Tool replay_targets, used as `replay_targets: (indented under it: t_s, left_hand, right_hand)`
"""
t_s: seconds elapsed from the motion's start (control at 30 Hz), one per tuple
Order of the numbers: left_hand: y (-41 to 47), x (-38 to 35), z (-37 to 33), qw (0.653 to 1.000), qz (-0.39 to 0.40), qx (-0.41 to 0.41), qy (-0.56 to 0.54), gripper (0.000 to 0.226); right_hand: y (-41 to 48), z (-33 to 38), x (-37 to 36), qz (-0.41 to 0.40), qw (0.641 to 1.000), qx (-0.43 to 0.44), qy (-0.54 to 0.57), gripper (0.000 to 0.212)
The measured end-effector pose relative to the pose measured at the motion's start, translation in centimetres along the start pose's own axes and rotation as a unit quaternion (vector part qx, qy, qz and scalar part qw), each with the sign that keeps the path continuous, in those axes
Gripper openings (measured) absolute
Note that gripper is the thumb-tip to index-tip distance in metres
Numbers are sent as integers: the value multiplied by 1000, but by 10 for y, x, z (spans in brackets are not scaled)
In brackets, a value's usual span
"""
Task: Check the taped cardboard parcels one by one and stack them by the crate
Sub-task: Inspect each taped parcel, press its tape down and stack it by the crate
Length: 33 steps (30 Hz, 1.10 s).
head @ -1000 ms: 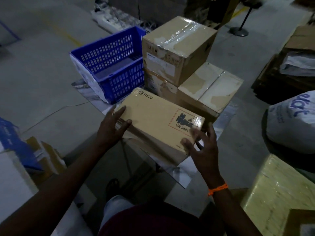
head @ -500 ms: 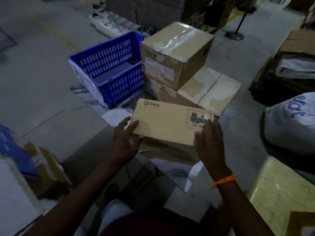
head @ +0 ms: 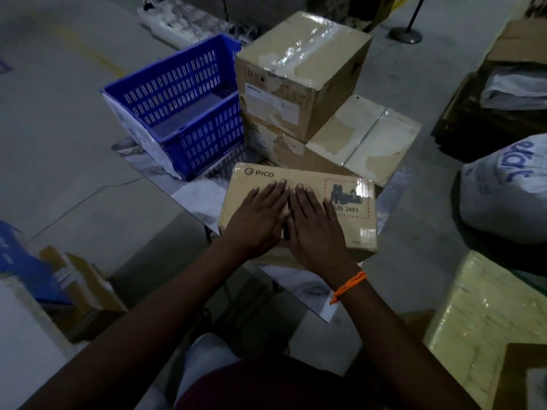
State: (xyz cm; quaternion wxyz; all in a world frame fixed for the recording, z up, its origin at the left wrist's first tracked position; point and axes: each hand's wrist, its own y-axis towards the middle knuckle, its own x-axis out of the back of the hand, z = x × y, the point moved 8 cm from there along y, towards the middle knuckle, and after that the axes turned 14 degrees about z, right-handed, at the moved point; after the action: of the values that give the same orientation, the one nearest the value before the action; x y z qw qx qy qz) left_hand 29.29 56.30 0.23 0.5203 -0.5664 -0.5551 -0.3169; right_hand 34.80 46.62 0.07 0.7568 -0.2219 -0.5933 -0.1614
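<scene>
A flat brown PICO parcel [head: 260, 184] with a red-bordered battery label lies in front of me on a glossy sheet on the floor. My left hand [head: 257, 217] and my right hand [head: 313, 223] rest flat on its top, side by side, fingers stretched out and touching. Behind it stands a taped cardboard box [head: 302, 72] on top of a wider taped box [head: 364, 140]. The blue plastic crate [head: 177, 105] stands just left of that stack.
A white printed sack [head: 506, 190] lies at the right, with a yellowish wrapped parcel [head: 485, 324] nearer me. Dark boxes and bags are piled at the far right. Small cartons [head: 80, 291] and a blue item sit at my left. A stand base [head: 405, 34] is beyond the stack.
The PICO parcel has come down flat onto the sheet. Both hands left its side edges and now lie flat together on its top face.
</scene>
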Motion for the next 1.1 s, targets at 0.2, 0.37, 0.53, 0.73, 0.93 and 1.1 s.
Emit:
replay_targets:
  t_s: [0.2, 0.37, 0.53, 0.73, 0.93, 1.1]
  left_hand:
    - [2, 5, -1, 1000, 6, -11, 20, 74]
    - [-3, 9, 14, 1000, 0, 9, 27, 87]
    - [-6, 9, 40, 998, 1, 52, 36, 79]
    - [-8, 4, 42, 997, -24, 55, 42, 73]
    - [-4, 6, 44, 997, -20, 59, 42, 73]
    - [-18, 4, 39, 998, -26, 46, 35, 85]
  right_hand:
    - [2, 0, 9, -1, 1000, -3, 12, 66]
    - [-5, -31, 13, -6, 1000, -20, 22, 72]
    - [-12, -77, 15, 11, 996, -80, -24, 85]
    - [-12, -77, 10, 5, 996, -80, -24, 82]
    - [-13, -75, 16, -22, 996, -86, -24, 81]
    - [-42, -82, 22, -125, 972, -182, 82, 81]
